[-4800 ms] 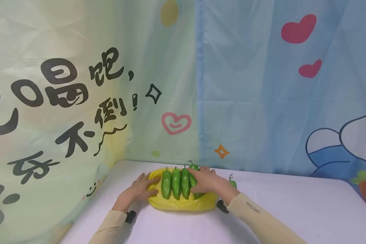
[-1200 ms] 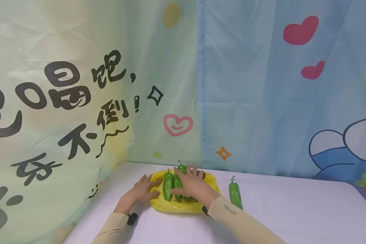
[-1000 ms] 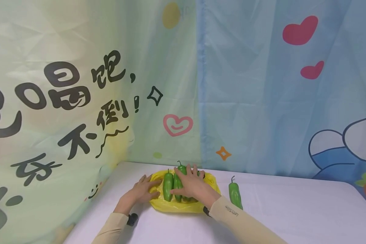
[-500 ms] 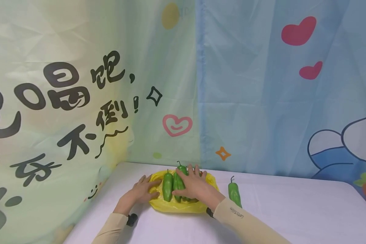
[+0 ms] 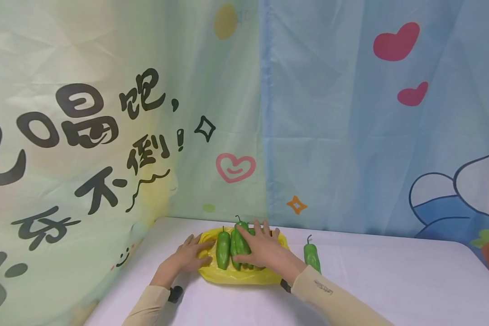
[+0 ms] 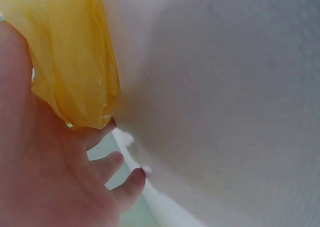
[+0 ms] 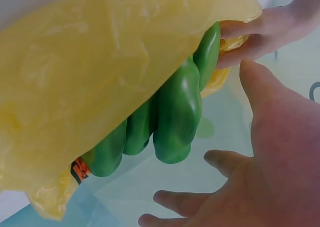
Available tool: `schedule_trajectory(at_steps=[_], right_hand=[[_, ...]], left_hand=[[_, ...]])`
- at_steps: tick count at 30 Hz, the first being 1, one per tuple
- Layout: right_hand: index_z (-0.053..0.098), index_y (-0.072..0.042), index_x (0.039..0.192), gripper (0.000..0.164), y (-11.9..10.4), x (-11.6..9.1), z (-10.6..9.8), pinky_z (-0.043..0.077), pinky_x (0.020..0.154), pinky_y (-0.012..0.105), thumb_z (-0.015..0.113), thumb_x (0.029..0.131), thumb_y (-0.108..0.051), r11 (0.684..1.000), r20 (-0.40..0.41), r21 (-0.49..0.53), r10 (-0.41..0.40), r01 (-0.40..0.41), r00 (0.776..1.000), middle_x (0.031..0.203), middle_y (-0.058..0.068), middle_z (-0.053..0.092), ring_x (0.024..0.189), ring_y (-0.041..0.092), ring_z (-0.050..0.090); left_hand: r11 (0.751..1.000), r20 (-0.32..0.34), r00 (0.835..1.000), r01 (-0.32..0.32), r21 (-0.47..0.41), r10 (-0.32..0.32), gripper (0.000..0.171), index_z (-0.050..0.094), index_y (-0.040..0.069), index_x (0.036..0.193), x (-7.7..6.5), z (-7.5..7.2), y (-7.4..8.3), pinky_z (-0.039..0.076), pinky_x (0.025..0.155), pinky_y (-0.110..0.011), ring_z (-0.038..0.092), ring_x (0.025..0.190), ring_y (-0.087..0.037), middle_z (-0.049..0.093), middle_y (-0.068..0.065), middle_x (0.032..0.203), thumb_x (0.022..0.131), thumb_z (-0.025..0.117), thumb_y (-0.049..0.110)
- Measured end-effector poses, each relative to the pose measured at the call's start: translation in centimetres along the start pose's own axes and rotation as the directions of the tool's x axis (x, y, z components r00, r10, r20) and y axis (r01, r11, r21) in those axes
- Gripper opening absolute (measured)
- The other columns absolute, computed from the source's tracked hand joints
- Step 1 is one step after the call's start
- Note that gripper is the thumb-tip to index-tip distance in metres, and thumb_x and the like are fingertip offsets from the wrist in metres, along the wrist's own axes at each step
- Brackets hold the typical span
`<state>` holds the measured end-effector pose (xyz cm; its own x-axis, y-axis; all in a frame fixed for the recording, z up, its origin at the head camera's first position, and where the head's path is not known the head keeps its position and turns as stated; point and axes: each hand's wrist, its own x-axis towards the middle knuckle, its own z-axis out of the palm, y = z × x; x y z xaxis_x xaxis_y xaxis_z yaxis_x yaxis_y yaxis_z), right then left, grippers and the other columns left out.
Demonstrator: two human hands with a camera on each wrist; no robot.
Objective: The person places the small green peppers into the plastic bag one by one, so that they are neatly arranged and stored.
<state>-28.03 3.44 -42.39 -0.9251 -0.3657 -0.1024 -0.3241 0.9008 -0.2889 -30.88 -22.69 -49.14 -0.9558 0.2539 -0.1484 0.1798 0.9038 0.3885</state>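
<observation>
Several green chili peppers (image 5: 222, 249) stand side by side in the mouth of a yellow plastic bag (image 5: 240, 277) on the table. My left hand (image 5: 189, 254) is at the bag's left end, its thumb and a finger reaching inside the rim. In the left wrist view, the bag's yellow film drapes over that hand, and other fingers (image 6: 131, 187) extend outside it. My right hand (image 5: 265, 246) is spread over the right-hand peppers and hides part of them. Its fingers (image 7: 182, 202) are apart and grip nothing in the right wrist view.
One loose green chili pepper (image 5: 311, 258) lies right of the bag, partly behind the right sleeve (image 5: 330, 294). The white table (image 5: 391, 280) ends at a printed cloth backdrop (image 5: 318, 136). An orange-and-black patch (image 7: 81, 170) shows at the bag's edge.
Since the earliest frame, the pepper with the curled stem has shifted left, close against the others. The right hand moved left, then slightly right over the last second. The left hand stayed put.
</observation>
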Motion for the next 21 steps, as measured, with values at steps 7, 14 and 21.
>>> schedule_trajectory(at_steps=[7,14,21], right_hand=[[0.029,-0.028,0.159,0.086,0.5,-0.9,-0.1,0.02,0.112,0.079,0.064,0.089,-0.064,0.999,-0.045,0.016,-0.035,0.036,0.998,0.164,0.029,0.019,0.151,0.055,0.013],[0.029,-0.028,0.159,0.087,1.1,-1.3,0.0,0.023,0.11,0.08,0.065,0.088,-0.063,0.999,-0.06,0.016,-0.043,0.044,0.997,0.164,0.028,0.02,0.15,0.054,0.017],[0.028,-0.028,0.16,0.087,1.4,-1.7,-0.2,0.022,0.109,0.081,0.066,0.089,-0.061,0.999,-0.055,0.019,-0.042,0.043,0.998,0.164,0.026,0.019,0.151,0.053,0.015]], left_hand=[[1.0,0.002,1.0,0.0,-0.001,0.0,0.056,0.053,0.026,0.147,0.0,0.0,0.0,0.017,0.12,-0.07,0.014,0.153,-0.047,0.028,-0.018,0.165,0.095,0.063,0.041],[1.0,0.004,1.0,0.0,-0.001,0.0,0.056,0.052,0.026,0.148,-0.1,-0.1,0.1,0.016,0.12,-0.07,0.014,0.153,-0.047,0.027,-0.018,0.165,0.095,0.062,0.041],[1.0,0.009,1.0,0.01,0.003,-0.01,0.056,0.051,0.027,0.148,0.2,-0.2,0.0,0.015,0.121,-0.07,0.012,0.154,-0.046,0.026,-0.017,0.165,0.095,0.062,0.042]])
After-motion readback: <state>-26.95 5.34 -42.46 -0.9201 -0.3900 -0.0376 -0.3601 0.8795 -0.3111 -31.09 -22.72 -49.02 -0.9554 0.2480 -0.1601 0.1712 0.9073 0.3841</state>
